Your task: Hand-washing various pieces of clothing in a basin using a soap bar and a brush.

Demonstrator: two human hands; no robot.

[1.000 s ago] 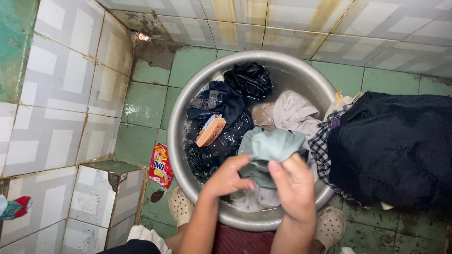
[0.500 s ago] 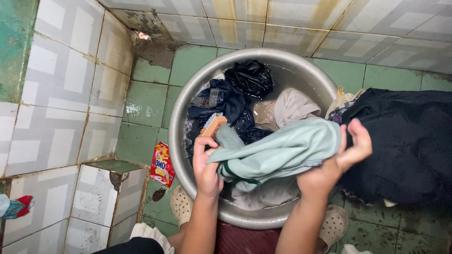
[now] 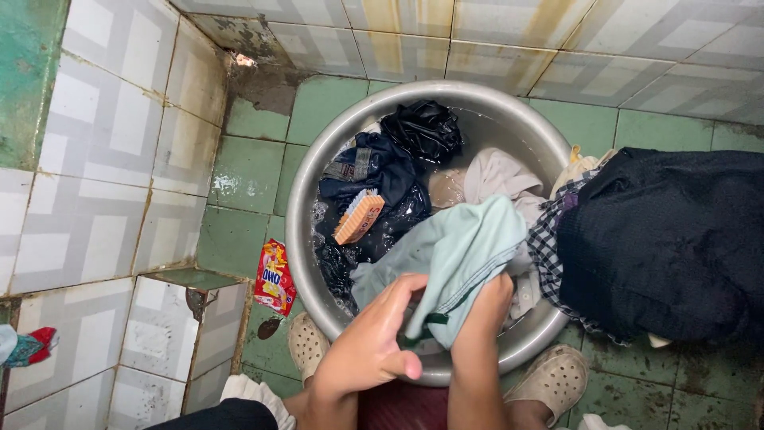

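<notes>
A pale green garment (image 3: 461, 247) is held up over the near side of a round metal basin (image 3: 306, 171), its wet folds draped across both hands. The right hand (image 3: 485, 306) is buried under the cloth, its grip closed on a bunch of it (only the wrist and knuckles show). The left hand (image 3: 374, 338) is pressed against the garment's lower edge with fingers half spread, thumb free; whether that grip is clamped on the cloth cannot be told. Behind the garment, dark clothes (image 3: 398, 163) are seen soaking in the basin, with an orange scrubbing brush (image 3: 358, 217) lying on them. A dark heap of laundry (image 3: 668, 239) is piled on the basin's right rim. A red detergent sachet (image 3: 273, 279) lies on the green floor tiles (image 3: 247, 171).
</notes>
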